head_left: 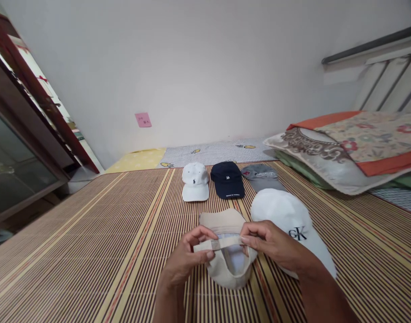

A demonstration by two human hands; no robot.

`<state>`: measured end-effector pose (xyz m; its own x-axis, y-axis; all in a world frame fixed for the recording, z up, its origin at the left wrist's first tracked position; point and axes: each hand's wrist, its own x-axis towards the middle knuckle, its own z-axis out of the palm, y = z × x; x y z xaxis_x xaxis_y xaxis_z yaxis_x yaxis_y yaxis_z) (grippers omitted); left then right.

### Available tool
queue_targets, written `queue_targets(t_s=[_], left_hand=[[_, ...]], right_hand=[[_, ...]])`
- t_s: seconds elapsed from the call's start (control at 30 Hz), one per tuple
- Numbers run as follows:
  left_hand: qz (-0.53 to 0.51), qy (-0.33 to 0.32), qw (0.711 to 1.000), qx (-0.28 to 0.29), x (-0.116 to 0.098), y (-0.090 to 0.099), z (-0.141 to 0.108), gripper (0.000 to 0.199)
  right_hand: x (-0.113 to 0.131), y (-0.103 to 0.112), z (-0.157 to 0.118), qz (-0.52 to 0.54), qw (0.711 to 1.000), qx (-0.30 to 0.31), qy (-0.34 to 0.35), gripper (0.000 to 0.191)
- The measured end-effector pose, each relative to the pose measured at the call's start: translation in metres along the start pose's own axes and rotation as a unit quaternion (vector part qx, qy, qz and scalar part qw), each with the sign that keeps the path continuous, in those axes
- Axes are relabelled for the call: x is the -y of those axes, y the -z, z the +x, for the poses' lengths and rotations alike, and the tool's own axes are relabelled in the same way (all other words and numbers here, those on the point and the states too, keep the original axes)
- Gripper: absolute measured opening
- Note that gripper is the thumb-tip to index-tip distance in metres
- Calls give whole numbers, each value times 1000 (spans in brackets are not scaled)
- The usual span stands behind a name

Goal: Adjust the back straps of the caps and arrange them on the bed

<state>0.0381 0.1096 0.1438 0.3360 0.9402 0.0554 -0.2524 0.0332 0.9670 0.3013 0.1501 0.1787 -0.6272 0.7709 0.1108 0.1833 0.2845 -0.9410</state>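
A beige cap [225,222] lies on the striped mat with its brim pointing away and its back opening toward me. My left hand [190,251] pinches the left part of its back strap, beside a small buckle. Pinched between the fingers of my right hand [267,242] is the right part of the same strap. To the right, partly behind my right forearm, sits a white cap with black letters [286,215]. Farther back stand a small white cap [195,181], a navy cap [227,179] and a grey cap [262,176] in a row.
The striped mat [91,233] covers the bed surface. Pillows [313,157] and a floral cloth with orange edges [376,134] are piled at the right. A yellow cloth [136,160] and a checked cloth [215,152] run along the wall. A cabinet [20,157] stands at the left.
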Motion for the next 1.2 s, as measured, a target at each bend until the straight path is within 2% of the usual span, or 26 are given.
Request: queue_targets(t_s=[0.23, 0.47, 0.63, 0.77, 1.0, 1.2], left_hand=[[-15, -7, 1000, 0, -2, -1, -1, 40], [-23, -21, 999, -34, -1, -2, 1, 30], [-23, -27, 999, -18, 0, -3, -1, 28], [-18, -36, 999, -9, -3, -5, -1, 33], [-12, -49, 998, -33, -1, -6, 4, 27], [-42, -42, 996, -73, 0, -9, 6, 31]], right_hand=[[-1, 1, -1, 6, 1000, 10, -10, 36], [3, 0, -1, -3, 1000, 16, -19, 33], [0, -3, 2, 9, 1000, -3, -13, 31], [1, -5, 4, 2, 1000, -11, -6, 28], [4, -5, 2, 3, 1000, -8, -12, 29], [1, -4, 2, 7, 1000, -10, -15, 32]])
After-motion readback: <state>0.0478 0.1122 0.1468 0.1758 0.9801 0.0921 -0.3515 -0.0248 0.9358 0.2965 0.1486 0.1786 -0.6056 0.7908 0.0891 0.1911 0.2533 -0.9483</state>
